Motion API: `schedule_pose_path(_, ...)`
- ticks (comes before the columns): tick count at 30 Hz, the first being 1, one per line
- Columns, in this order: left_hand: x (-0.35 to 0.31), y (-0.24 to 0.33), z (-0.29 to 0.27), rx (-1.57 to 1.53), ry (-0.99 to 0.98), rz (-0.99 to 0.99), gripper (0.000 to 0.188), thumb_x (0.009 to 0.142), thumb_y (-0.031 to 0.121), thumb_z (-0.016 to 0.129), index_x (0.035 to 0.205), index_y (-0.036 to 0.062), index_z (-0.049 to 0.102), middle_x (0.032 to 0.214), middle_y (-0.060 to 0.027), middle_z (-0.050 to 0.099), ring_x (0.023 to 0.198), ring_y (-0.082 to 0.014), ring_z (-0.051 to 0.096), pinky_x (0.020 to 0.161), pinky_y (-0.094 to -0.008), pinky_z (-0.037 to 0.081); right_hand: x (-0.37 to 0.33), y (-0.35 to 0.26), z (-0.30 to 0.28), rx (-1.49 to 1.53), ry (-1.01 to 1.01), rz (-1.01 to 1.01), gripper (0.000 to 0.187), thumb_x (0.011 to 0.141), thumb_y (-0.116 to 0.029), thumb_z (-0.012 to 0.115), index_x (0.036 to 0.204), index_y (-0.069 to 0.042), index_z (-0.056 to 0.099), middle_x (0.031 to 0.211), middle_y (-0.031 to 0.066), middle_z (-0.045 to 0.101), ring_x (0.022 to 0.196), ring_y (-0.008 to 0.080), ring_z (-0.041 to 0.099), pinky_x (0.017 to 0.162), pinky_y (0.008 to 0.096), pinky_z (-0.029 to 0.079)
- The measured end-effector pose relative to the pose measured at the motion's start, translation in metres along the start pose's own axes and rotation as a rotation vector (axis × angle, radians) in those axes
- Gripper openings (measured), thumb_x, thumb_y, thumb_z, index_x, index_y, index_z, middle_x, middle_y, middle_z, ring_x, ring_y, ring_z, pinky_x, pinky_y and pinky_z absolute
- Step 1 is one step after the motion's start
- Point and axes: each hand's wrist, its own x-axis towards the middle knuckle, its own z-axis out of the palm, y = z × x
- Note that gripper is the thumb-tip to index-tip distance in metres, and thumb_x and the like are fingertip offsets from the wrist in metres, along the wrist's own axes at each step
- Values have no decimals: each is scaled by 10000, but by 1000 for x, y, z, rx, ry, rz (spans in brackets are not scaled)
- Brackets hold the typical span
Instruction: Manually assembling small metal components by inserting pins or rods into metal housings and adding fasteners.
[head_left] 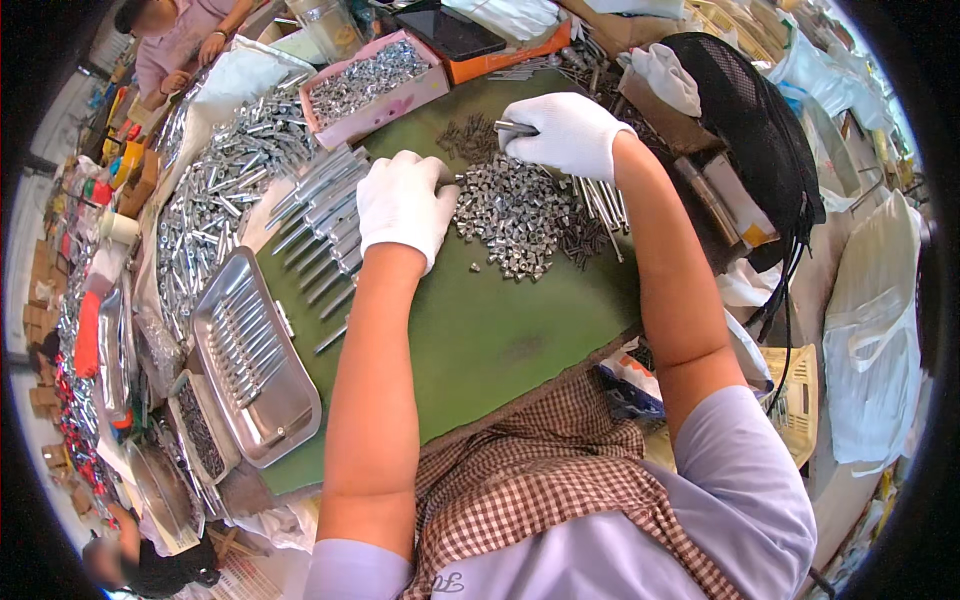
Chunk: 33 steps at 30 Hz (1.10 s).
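My left hand (405, 208), in a white glove, has its fingers curled down between a row of metal rods with sleeves (330, 205) and a heap of small silver nuts (515, 215). Whatever its fingertips grip is hidden. Beyond the nuts, my gloved right hand (565, 130) is closed around a short metal rod (515, 128), whose end sticks out to the left. Dark small screws (470, 138) lie below that rod's tip, and more dark screws (583, 240) are at the heap's right side. Thin long pins (603, 203) lie under my right wrist.
On the green work surface (480, 345), a steel tray (305, 425) at left holds a row of finished-looking rods (240, 340). Loose metal tubes (215, 190) pile up farther left. A pink box of small parts (375, 85) stands behind. A black mesh bag (745, 130) is at right.
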Motion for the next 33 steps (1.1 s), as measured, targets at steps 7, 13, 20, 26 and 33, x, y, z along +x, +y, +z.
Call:
schedule_pose_path(7, 3, 5, 4, -49, -40, -44, 170, 763, 253, 673, 859, 122, 723, 946, -116, 656, 937, -307, 613, 846, -418, 496, 7, 2, 13, 17, -33, -85, 290, 826, -314, 568, 939, -72, 679, 895, 187, 674, 871, 388, 637, 788, 448, 501)
schedule_pose_path(13, 4, 5, 8, -117, 132, 18, 150, 750, 238, 680, 845, 132, 726, 917, -107, 658, 907, -306, 614, 834, -419, 490, 15, -3, 27, 20, -32, -143, 343, 845, -383, 573, 930, -68, 678, 884, 204, 667, 863, 398, 634, 787, 461, 497)
schedule_pose_path(20, 5, 6, 6, -481, 289, 51, 168, 782, 227, 683, 877, 93, 717, 881, -125, 656, 867, -310, 618, 802, -418, 485, 6, -9, 12, 155, 23, -70, 337, 854, -377, 589, 981, -84, 698, 907, 205, 670, 897, 387, 642, 803, 431, 510)
schedule_pose_path(26, -2, 16, 1, -776, 0, -253, 277, 863, 245, 639, 1013, 20, 699, 976, -147, 697, 917, -251, 644, 852, -350, 483, 4, -12, 11, 14, 125, -222, 239, 826, -220, 645, 984, -44, 678, 857, 146, 679, 784, 266, 662, 734, 344, 509)
schedule_pose_path(33, -3, 20, -8, -642, 34, -195, 328, 868, 271, 634, 1044, 2, 702, 972, -179, 710, 898, -270, 674, 841, -353, 501, 3, -12, 6, 180, 49, -77, 213, 820, -217, 623, 936, -45, 669, 837, 154, 659, 781, 323, 643, 718, 376, 509)
